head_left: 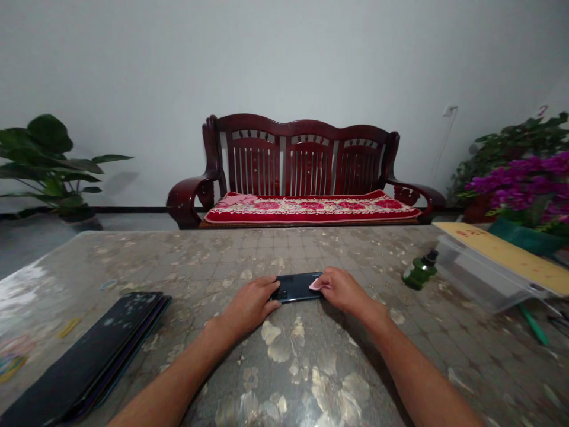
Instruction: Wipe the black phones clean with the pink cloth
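Note:
A dark blue smartphone [297, 288] lies back up and sideways on the patterned tabletop, its camera block at the left end. My left hand [252, 301] grips that left end, fingers on the far edge and thumb on the near one. Over the right end is my right hand [341, 288], its fingers pinched on a small pink cloth [316, 284]. The cloth touches the back of the phone. Most of the cloth is hidden inside the fingers.
Stacked dark phones or panels [89, 356] lie at the left. To the right are a green spray bottle [420, 270], a clear plastic box [471, 279] under a yellow board [507, 252], and a pot of purple flowers [533, 184]. A wooden bench [306, 157] stands beyond the table [213, 255].

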Available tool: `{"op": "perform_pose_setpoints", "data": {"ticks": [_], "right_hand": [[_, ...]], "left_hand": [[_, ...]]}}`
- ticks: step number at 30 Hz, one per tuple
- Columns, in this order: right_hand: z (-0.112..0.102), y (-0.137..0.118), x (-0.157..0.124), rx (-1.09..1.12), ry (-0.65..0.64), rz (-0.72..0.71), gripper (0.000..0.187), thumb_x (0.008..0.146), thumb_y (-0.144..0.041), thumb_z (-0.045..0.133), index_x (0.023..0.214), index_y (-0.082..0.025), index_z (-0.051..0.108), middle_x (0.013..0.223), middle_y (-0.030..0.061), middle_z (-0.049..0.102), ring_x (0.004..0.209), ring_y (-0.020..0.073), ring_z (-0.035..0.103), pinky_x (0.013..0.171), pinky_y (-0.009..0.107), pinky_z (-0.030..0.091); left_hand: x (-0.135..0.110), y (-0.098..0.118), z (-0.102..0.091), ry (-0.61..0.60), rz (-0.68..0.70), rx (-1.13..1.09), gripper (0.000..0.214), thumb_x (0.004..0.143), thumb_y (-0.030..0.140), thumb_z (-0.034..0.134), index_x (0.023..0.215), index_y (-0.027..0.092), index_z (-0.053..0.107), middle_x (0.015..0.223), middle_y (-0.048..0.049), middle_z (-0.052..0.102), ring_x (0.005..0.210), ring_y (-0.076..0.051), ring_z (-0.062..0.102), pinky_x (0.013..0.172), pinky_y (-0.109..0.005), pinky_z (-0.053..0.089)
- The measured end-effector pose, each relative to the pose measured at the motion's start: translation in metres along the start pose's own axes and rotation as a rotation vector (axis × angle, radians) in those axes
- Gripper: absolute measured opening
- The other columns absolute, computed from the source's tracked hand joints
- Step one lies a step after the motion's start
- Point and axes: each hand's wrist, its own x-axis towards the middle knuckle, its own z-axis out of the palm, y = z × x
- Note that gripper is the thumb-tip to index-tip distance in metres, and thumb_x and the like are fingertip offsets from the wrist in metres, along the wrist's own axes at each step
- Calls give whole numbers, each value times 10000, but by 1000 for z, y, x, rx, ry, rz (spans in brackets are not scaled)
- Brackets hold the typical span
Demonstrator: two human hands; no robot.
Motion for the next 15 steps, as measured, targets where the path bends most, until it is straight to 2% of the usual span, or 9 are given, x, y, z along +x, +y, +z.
{"op": "perform_pose_setpoints", "data": {"ticks": [4, 8, 11, 15], "right_hand": [[1, -6, -1, -55, 16, 18, 276, 877, -98, 561, 997, -197, 788, 940, 62, 722, 917, 178, 647, 848, 245, 436], [10, -23, -5, -53, -5, -80, 260, 919, -138, 558, 1023, -224, 780, 941, 55, 714, 926, 176, 635, 840, 246, 428], [12, -26, -6, -50, -17, -137, 273, 916, -130, 562, 1039, -249, 775, 956, 46, 711, 940, 173, 630, 847, 241, 426], [6, -12, -4, -110, 14, -42, 268, 897, -104, 567, 1012, -219, 780, 961, 63, 712, 980, 188, 629, 894, 255, 426]], "left_hand": [[0, 2, -1, 8, -7, -5, 415, 897, 248, 632, 1299, 146, 629, 1409, -162, 585, 1299, -289, 556, 1118, -407, 404], [1, 1, 1, 16, -3, -11, 409, 894, 243, 633, 1293, 151, 633, 1402, -158, 593, 1288, -292, 566, 1113, -413, 411], [1, 0, 2, 24, -4, -16, 413, 894, 248, 632, 1295, 152, 633, 1407, -157, 588, 1295, -296, 559, 1118, -422, 407], [1, -2, 4, 19, -4, -20, 422, 889, 250, 637, 1299, 149, 631, 1412, -164, 583, 1300, -293, 556, 1122, -422, 402]]}}
